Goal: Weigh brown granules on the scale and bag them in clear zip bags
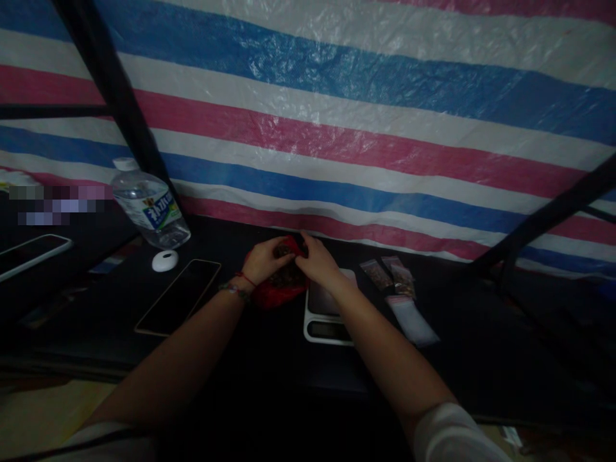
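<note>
A red plastic bag [276, 296] lies on the dark tabletop, its mouth spread to show small brown bits inside that I cannot name. My left hand [262, 262] is closed on the bag's left rim, thumb over the opening. On the opposite side, my right hand [318, 260] grips the bag's right rim; some of its fingertips are hidden. Just right of the bag sits a white digital scale [330, 317], partly covered by my right forearm. Beyond it lie small zip bags with brown contents [403, 280] and a stack of clear zip bags [412, 321].
Left of my hands are a dark-screened phone [179, 298], a white earbud case [164, 260] and a clear water bottle [153, 205]. Another phone [33, 253] lies at the far left. A striped plastic sheet [337, 141] hangs behind the table, with dark metal poles [113, 83] before it.
</note>
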A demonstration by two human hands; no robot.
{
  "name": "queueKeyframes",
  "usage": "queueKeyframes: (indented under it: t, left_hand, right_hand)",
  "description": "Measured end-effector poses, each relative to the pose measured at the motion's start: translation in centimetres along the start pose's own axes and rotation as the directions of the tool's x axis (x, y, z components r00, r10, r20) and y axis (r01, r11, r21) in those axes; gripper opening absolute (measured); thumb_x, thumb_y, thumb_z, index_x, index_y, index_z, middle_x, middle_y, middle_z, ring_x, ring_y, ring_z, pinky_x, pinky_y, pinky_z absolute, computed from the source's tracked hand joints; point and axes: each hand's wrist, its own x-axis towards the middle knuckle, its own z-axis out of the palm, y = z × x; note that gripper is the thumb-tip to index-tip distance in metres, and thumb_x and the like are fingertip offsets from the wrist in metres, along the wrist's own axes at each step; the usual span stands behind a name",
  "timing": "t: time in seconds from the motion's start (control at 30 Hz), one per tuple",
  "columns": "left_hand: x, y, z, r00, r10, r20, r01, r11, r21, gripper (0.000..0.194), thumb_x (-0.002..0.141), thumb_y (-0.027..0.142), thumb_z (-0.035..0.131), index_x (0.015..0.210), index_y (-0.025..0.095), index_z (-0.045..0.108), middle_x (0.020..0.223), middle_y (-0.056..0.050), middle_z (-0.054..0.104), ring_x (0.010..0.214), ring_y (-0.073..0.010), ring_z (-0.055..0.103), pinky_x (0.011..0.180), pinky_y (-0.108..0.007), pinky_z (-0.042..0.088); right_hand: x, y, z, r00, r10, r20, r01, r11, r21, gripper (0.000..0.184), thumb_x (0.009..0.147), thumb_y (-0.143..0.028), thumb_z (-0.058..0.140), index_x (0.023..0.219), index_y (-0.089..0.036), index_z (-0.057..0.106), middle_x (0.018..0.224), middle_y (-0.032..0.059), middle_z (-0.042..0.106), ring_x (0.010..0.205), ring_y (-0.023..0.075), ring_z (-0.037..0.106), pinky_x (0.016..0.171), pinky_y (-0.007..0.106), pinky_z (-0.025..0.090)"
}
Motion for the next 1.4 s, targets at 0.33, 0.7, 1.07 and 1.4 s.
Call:
queueKeyframes:
  t: [0.33,0.7,1.07,1.4]
  left_hand:
    - [-0.6,4.2,1.3,0.982,0.103,0.157,-0.1,0.995,-0.024,0.056,0.076,0.049,0.064,0.123,0.02,0.058,0.112,-0.006,0.068,0.1,-0.023,0.064,0.091,-0.033,0.049]
    - [0.9,7.8,5.1,0.915,0.216,0.342,-0.214,0.976,-0.046,0.057,0.074,0.046,0.066,0.124,0.02,0.057,0.119,-0.006,0.065,0.107,-0.0236,0.062,0.096,-0.034,0.046]
    - [2.7,7.6,3.6,0.915,0.25,0.316,-0.258,0.966,-0.017,0.067,0.077,0.049,0.061,0.135,0.019,0.046,0.128,-0.009,0.058,0.101,-0.023,0.063,0.089,-0.033,0.049]
    - [1.5,-0.9,-2.5,0.832,0.123,0.541,-0.29,0.928,0.234,0.036,0.085,0.043,0.047,0.104,0.023,0.069,0.105,-0.005,0.069,0.094,-0.0208,0.064,0.086,-0.029,0.047]
  right_hand:
    - [-4.2,12.0,-6.5,0.927,0.018,-0.375,-0.027,0.999,-0.018,0.037,0.075,-0.019,0.047,0.108,-0.015,0.063,0.101,0.0087,0.065,0.092,0.0209,0.059,0.085,0.036,0.047]
    - [-4.9,15.8,-3.4,0.941,0.119,-0.316,-0.109,0.993,0.049,0.036,0.078,-0.016,0.045,0.109,-0.017,0.063,0.102,0.0067,0.067,0.093,0.0175,0.061,0.089,0.034,0.046]
    - [-4.1,16.6,-2.3,0.918,0.189,-0.35,-0.17,0.982,0.083,0.033,0.082,-0.013,0.04,0.101,-0.012,0.065,0.106,0.0098,0.067,0.103,0.0167,0.059,0.095,0.031,0.042]
    - [-1.7,18.6,-2.5,0.894,0.329,-0.305,-0.29,0.943,0.165,0.03,0.082,-0.023,0.045,0.099,-0.015,0.067,0.094,0.0081,0.07,0.086,0.0184,0.064,0.084,0.032,0.047]
